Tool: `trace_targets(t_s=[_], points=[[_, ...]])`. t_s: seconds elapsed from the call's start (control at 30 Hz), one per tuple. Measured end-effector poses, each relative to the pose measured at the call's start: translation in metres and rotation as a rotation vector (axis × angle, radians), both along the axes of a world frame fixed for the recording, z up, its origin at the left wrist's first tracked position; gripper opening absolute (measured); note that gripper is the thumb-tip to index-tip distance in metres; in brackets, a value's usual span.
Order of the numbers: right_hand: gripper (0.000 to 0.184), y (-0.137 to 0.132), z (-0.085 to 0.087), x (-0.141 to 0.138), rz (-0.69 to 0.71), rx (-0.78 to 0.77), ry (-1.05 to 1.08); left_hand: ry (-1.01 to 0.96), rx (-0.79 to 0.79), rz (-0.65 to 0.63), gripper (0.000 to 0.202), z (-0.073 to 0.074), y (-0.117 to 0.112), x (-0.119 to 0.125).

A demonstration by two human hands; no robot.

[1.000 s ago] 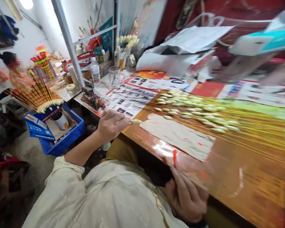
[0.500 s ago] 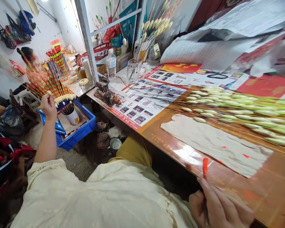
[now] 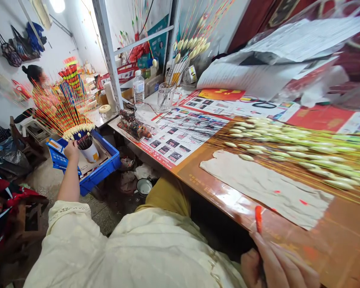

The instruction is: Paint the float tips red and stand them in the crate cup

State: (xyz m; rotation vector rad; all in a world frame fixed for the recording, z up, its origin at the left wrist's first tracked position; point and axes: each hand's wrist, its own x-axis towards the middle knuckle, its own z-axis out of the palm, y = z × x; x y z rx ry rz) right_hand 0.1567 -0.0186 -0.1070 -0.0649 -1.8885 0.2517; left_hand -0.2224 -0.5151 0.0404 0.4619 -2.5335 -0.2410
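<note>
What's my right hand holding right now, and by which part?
The right hand pinches a thin stem in its fingers, just below the stem's orange-red tip.

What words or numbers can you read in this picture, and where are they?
No words here can be read for sure.
Blue card in the blue crate: white characters, too blurred.
Red banner: yellow characters, too blurred.
Printed photo sheet: captions too small.
Gold print on the wooden tabletop: too small.
</note>
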Motion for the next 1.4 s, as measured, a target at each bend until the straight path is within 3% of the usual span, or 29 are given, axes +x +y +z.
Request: trace_targets(t_s=[0.17,0.23,0.3,0.33,0.4,0.5,0.6,0.67,0.77,0.9,1.0,1.1,1.23,1.4], points=[[0.061,-0.003,0.012,-0.001,-0.003,0.039,0.008,-0.044,-0.058,0.007,0.029,-0.01,0.005,0.014],[0.063,-0.006,0.017,0.0,-0.009,0.032,0.002,-0.052,-0.09,-0.062,0.031,-0.016,0.021,0.024],[0.066,-0.01,0.023,0.003,0.011,0.003,-0.061,-0.053,-0.131,-0.219,0.031,-0.023,0.051,0.034],[0.067,-0.012,0.025,0.004,0.03,-0.014,-0.095,-0.041,-0.158,-0.351,0.032,-0.027,0.071,0.039],[0.067,-0.015,0.029,0.007,0.072,-0.045,-0.137,0.048,-0.228,-0.744,0.031,-0.034,0.122,0.05],[0.063,-0.016,0.034,0.008,0.061,-0.095,-0.143,0.19,-0.26,-1.302,0.022,-0.04,0.216,0.069],[0.061,-0.011,0.036,0.012,0.026,-0.121,-0.142,0.197,-0.27,-1.627,0.019,-0.038,0.313,0.09],[0.061,-0.006,0.036,0.019,0.001,-0.133,-0.139,0.158,-0.302,-1.724,0.019,-0.036,0.371,0.097],[0.06,-0.001,0.035,0.029,-0.039,-0.15,-0.134,0.101,-0.345,-1.75,0.017,-0.033,0.441,0.095],[0.058,0.004,0.034,0.037,-0.082,-0.163,-0.128,0.043,-0.47,-1.693,0.016,-0.033,0.504,0.079],[0.059,0.007,0.035,0.039,-0.105,-0.149,-0.117,0.039,-0.534,-1.635,0.018,-0.033,0.526,0.069],[0.06,0.01,0.039,0.041,-0.117,-0.129,-0.111,0.066,-0.52,-1.631,0.016,-0.031,0.524,0.061],[0.059,0.016,0.048,0.042,-0.123,-0.063,-0.099,0.211,-0.363,-1.694,0.015,-0.024,0.498,0.064],[0.056,0.03,0.057,0.042,-0.116,0.06,-0.059,0.366,-0.178,-1.847,0.016,-0.022,0.452,0.102]])
